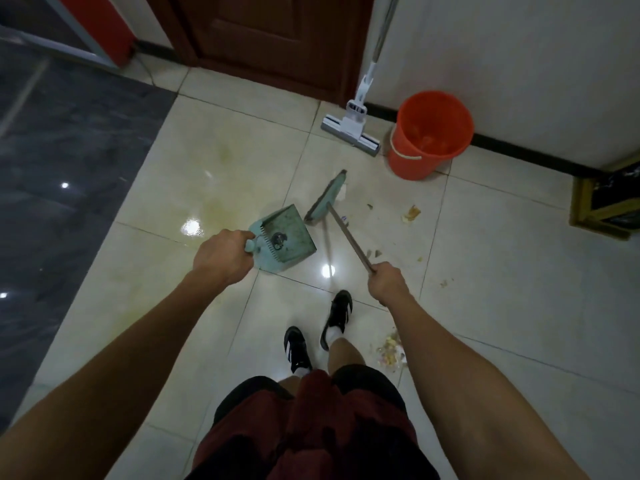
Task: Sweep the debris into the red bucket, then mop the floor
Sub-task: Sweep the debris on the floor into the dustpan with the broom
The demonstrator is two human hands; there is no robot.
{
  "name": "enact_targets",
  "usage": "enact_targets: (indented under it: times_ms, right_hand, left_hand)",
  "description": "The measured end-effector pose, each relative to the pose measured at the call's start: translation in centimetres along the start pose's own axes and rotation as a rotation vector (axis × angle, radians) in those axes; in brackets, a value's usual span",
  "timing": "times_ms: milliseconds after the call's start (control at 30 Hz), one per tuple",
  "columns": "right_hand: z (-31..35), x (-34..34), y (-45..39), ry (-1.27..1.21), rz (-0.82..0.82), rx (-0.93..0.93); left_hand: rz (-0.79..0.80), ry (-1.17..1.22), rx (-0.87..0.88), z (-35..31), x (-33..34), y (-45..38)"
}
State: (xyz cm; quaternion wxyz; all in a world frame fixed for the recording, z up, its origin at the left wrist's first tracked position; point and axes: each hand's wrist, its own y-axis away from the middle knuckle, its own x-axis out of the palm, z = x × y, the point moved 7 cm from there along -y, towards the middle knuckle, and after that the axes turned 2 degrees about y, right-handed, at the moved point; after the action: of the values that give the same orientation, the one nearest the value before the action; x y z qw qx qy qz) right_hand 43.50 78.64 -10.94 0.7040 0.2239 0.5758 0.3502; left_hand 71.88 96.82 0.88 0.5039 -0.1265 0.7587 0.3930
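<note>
My left hand (221, 258) grips the handle of a teal dustpan (287, 240) held just above the tiled floor. My right hand (386, 282) grips the brown stick of a teal broom (327, 199), whose head rests on the floor right of the dustpan, against a white scrap. A red bucket (429, 133) stands by the wall at upper right with some debris inside. Debris (411, 213) lies to the right of the broom, and a larger pile (391, 351) sits beside my right leg. A white sponge mop (353, 128) leans on the wall left of the bucket.
A brown door (273, 39) is straight ahead. A dark floor area (69, 140) lies to the left. A wooden-framed bin with a black liner (609, 202) stands at the right edge. My feet in black shoes (317, 330) stand below the broom. Yellowish wet streaks mark the tiles (221, 202).
</note>
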Motion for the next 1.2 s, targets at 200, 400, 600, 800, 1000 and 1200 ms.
enact_targets:
  times_ms: [200, 400, 600, 800, 1000, 1200]
  right_hand:
    - [4.2, -3.2, -6.5, -0.052, 0.066, -0.052]
    - [7.2, -5.9, -11.0, 0.011, 0.146, -0.122]
    - [7.7, -6.5, -13.2, 0.137, 0.182, -0.155]
    - [3.9, -6.0, -11.2, 0.224, 0.146, -0.066]
    - [-1.6, -3.5, -6.2, 0.179, 0.11, 0.051]
    - [-6.6, 0.9, 0.6, 0.122, 0.081, 0.165]
  left_hand:
    - [-0.009, 0.01, -0.072, -1.0, -1.6, -4.1]
    - [0.007, 0.022, -0.11, -2.9, -2.5, -7.3]
    - [0.034, 0.016, -0.166, -3.4, -2.3, -8.3]
    - [0.019, -0.003, -0.125, -3.8, -1.6, -7.8]
    - [0.023, -0.023, -0.015, -4.0, -0.6, -6.2]
    - [0.019, -0.058, 0.104, -3.8, 0.8, -3.2]
